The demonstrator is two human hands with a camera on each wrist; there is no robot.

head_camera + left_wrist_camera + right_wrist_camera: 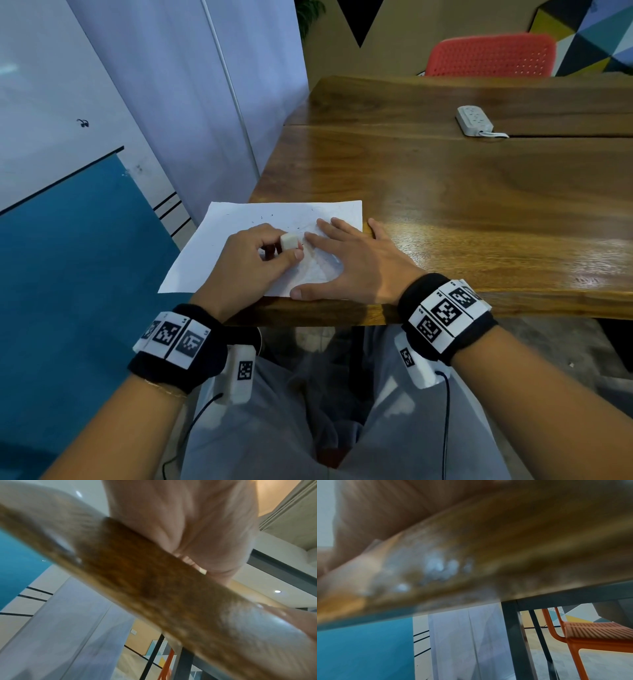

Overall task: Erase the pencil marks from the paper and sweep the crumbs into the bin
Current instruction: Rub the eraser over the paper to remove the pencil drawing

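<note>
In the head view, a flat white paper sheet [239, 219] with faint pencil strokes lies at the near left corner of the glossy brown wooden table [479, 192], overhanging its left edge. The left hand [255, 260] pinches a small white block eraser [288, 241] on the sheet; the right hand [352, 263] presses it flat, fingers spread. Both wrist views are blurred, showing the table's rounded wooden edge; the right wrist view adds an orange perforated plastic chair [590, 630]
</note>
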